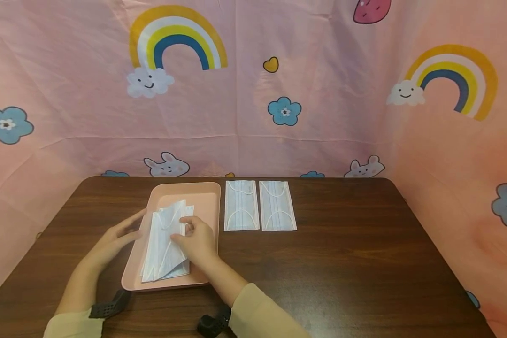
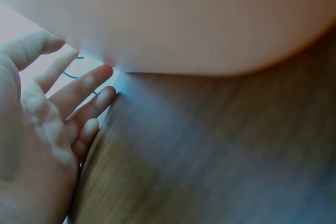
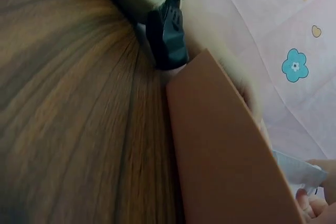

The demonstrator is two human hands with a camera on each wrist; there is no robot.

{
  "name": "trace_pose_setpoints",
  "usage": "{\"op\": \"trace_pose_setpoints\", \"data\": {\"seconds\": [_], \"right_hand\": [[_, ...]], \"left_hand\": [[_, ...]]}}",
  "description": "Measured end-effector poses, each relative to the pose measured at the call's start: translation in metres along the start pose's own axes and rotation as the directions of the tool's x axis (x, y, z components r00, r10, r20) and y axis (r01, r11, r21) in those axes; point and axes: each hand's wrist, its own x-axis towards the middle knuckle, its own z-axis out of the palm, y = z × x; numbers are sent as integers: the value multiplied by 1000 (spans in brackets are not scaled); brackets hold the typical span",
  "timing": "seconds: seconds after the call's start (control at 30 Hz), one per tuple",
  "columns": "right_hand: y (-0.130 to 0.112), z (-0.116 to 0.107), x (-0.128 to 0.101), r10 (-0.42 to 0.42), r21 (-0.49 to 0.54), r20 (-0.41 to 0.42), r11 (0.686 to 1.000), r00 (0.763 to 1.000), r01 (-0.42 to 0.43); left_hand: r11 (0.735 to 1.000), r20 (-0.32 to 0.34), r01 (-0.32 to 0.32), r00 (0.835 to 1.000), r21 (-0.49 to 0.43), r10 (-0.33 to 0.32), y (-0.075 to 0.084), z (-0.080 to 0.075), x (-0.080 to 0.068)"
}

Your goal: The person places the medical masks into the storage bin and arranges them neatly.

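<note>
A pink tray sits on the dark wooden table and holds a loose stack of white face masks. My right hand lies on the stack and pinches the top mask with curled fingers. At the tray's left rim my left hand rests with straight fingers touching the tray's side; the left wrist view shows those fingers against the pink tray wall. Two more masks lie flat side by side on the table right of the tray.
Pink cartoon-print cloth walls off the table at the back and both sides. Bare tabletop stretches to the right and in front of the two flat masks. In the right wrist view the tray's side and a mask edge show.
</note>
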Motion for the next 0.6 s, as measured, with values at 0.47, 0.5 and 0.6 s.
{"op": "trace_pose_setpoints", "data": {"seconds": [0.47,0.5,0.6], "right_hand": [[4,-9,-3,55,-255,142,967,988,-17],[4,-9,-3,65,-277,144,961,987,-23],[5,-8,-3,87,-326,149,945,985,-34]], "left_hand": [[1000,-9,12,1000,7,-12,0,0,1],[1000,-10,11,1000,8,-11,1,0,1],[1000,-5,17,1000,-4,-17,2,1,0]]}}
